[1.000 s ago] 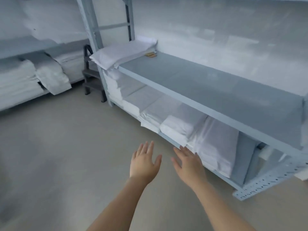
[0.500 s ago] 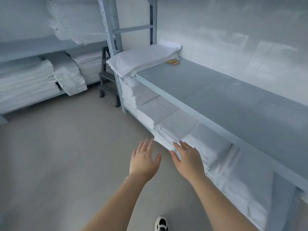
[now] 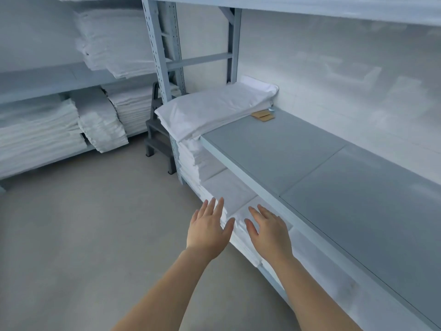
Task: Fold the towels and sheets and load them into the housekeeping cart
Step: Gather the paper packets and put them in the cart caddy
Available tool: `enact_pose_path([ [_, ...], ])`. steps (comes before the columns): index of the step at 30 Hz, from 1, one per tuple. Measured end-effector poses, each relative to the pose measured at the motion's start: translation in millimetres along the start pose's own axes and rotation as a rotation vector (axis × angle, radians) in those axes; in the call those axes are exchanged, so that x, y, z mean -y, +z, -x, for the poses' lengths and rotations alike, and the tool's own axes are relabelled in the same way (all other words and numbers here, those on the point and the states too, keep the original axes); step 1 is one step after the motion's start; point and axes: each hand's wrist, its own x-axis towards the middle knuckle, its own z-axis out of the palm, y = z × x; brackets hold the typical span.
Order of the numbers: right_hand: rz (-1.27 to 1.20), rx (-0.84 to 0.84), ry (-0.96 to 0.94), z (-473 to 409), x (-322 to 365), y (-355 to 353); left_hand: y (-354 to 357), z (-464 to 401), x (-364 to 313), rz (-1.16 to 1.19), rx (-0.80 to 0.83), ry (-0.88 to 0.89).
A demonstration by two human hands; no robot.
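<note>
My left hand (image 3: 208, 229) and my right hand (image 3: 269, 231) are stretched out side by side with straight fingers, holding nothing. They hover over the front edge of stacked white folded sheets (image 3: 229, 194) on the lower level of a grey shelf (image 3: 310, 163). A folded white sheet pile (image 3: 214, 109) lies at the far end of the shelf's bare middle level. No housekeeping cart is in view.
More white linen stacks (image 3: 40, 132) fill the shelving along the left wall. A dark grey step stool (image 3: 158, 139) stands in the corner between the racks. A small tan card (image 3: 262, 115) lies beside the sheet pile. Beige floor (image 3: 95, 223) spreads to the left.
The view has moved forward and swung left along the shelf, bringing the corner and the sheet pile closer. Both hands stay outstretched and have come over the lower stacks.
</note>
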Motion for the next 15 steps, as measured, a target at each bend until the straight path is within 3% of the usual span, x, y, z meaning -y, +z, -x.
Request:
enact_pose_path([
  [8,-0.004,-0.024,0.049,-140,42,33,-11,-149,76,-0.009,0.042,0.069],
  [15,-0.03,-0.135,0.264,-266,90,41,-46,-296,145,-0.063,0.121,0.217],
])
